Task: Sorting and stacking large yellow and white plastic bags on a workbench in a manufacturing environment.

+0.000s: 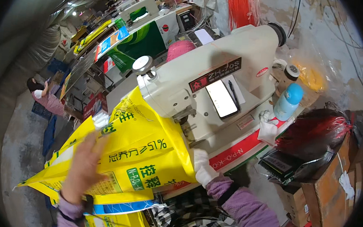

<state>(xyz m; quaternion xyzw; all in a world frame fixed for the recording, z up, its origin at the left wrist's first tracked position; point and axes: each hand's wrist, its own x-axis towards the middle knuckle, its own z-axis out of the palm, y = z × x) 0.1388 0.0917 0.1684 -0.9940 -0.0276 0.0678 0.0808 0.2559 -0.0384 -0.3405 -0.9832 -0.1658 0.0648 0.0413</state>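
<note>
One sewing machine (pixel 209 81), one yellow sack (pixel 144 153), one phone (pixel 222 98), one blue bottle (pixel 287 101), two hands (pixel 83 170).

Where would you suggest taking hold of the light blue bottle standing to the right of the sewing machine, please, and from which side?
Probably by the body of the light blue bottle, just below its rounded cap, coming from the near right. It stands roughly upright, and its smooth, narrow barrel suits a wrapping grip. The sewing machine crowds its left side, and a white cloth lies at its foot.
</note>
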